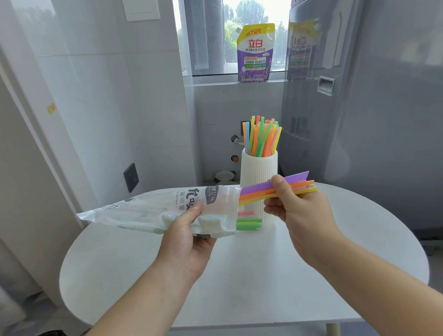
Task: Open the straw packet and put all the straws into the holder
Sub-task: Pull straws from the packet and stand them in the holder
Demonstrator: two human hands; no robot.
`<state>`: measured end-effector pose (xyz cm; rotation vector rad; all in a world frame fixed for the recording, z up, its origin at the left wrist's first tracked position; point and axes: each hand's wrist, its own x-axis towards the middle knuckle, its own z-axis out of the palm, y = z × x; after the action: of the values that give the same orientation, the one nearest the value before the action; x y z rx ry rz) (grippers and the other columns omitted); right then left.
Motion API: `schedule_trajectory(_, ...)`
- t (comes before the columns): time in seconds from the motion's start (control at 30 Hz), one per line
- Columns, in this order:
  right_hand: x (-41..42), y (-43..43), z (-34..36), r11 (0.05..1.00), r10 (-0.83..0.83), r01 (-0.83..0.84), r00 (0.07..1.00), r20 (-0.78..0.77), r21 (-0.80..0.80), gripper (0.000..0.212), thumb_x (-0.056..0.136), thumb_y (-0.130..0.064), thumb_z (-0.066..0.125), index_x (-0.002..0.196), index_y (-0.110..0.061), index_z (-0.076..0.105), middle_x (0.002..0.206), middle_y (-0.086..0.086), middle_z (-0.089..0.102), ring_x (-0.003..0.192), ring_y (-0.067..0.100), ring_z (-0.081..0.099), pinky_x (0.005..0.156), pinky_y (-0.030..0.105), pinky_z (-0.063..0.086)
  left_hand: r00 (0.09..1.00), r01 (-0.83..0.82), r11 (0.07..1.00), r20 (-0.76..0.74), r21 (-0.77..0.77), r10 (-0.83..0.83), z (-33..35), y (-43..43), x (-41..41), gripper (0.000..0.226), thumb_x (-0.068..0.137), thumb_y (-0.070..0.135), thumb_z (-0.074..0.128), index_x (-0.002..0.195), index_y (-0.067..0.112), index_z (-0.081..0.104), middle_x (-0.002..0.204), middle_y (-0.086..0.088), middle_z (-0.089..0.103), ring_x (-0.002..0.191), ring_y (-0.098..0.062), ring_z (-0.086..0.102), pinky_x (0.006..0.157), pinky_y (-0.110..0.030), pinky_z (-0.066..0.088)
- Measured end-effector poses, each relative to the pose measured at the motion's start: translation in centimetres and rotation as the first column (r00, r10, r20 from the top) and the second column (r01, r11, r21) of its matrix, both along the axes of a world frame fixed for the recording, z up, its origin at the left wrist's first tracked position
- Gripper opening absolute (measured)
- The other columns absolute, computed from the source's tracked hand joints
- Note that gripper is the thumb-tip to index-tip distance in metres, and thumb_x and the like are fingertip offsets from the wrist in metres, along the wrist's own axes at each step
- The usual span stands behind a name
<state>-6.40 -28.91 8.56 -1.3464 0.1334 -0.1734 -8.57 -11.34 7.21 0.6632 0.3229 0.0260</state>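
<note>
The person's left hand (pixel 191 234) is gripping the straw packet (pixel 162 209) near its open mouth, with the thumb on top and the fingers curled beneath. The film looks thin, slick and crinkly, so a hold close to the opening should stop it flopping. The right hand (pixel 297 209) is pinching a small bunch of straws (pixel 253 193), whose far ends are lying at that mouth. They look light, smooth and easily kinked, so a gentle mid-length grip probably suits them. A few loose straws (pixel 248 224) are poking from the packet's lower corner. Both hands are hovering above the white tabletop (pixel 253 274). Just behind, the ribbed holder (pixel 258 169) is standing full of upright straws (pixel 262 136).
</note>
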Motion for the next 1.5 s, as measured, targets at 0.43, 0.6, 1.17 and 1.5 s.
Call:
schedule_trajectory(0.43,0.3,-2.2,2.5,0.998,0.068,-0.069,0.997,0.039,0.006,0.020,0.096,-0.022,0.063,0.091,-0.004,0.069,0.073,0.001,0.078,0.072,0.021,0.077,0.074,0.032,0.064,0.999,-0.032,0.999,-0.015,-0.004,0.031,-0.5,1.2,0.5,0.013,0.096,0.003,0.064,0.106,0.010,0.069,0.084,-0.002,0.080,0.071,-0.014,0.077,0.057,-0.028,0.062)
schedule_trajectory(0.6,0.3,-3.9,4.7,0.994,0.021,-0.002,0.986,0.165,-0.113,0.021,0.094,-0.020,0.067,0.083,-0.003,0.071,0.071,0.004,0.077,0.069,0.024,0.076,0.068,0.029,0.063,0.997,-0.071,0.997,-0.020,-0.010,0.071,-0.7,2.0,0.9,0.016,0.096,0.004,0.063,0.110,0.010,0.068,0.083,-0.001,0.080,0.070,-0.014,0.077,0.053,-0.027,0.060)
schedule_trajectory(1.17,0.1,-8.1,11.6,0.902,-0.087,0.243,0.912,0.401,-0.357,0.021,0.095,-0.029,0.069,0.079,-0.016,0.072,0.072,-0.006,0.078,0.069,0.023,0.078,0.088,0.059,0.057,0.993,-0.114,0.993,-0.020,0.018,0.115,-2.0,2.4,1.8,0.031,0.097,0.004,0.062,0.127,0.010,0.065,0.100,-0.002,0.077,0.078,-0.013,0.075,0.055,-0.026,0.061)
schedule_trajectory(1.5,0.5,-8.7,14.5,0.759,-0.074,0.394,0.843,0.533,-0.518,0.023,0.096,-0.037,0.065,0.076,-0.025,0.070,0.078,-0.005,0.074,0.062,0.009,0.075,0.052,0.020,0.052,0.998,-0.060,0.997,-0.013,0.038,0.060,-2.4,0.7,2.0,0.034,0.096,0.003,0.064,0.129,0.009,0.065,0.109,-0.005,0.078,0.082,-0.017,0.077,0.056,-0.029,0.061)
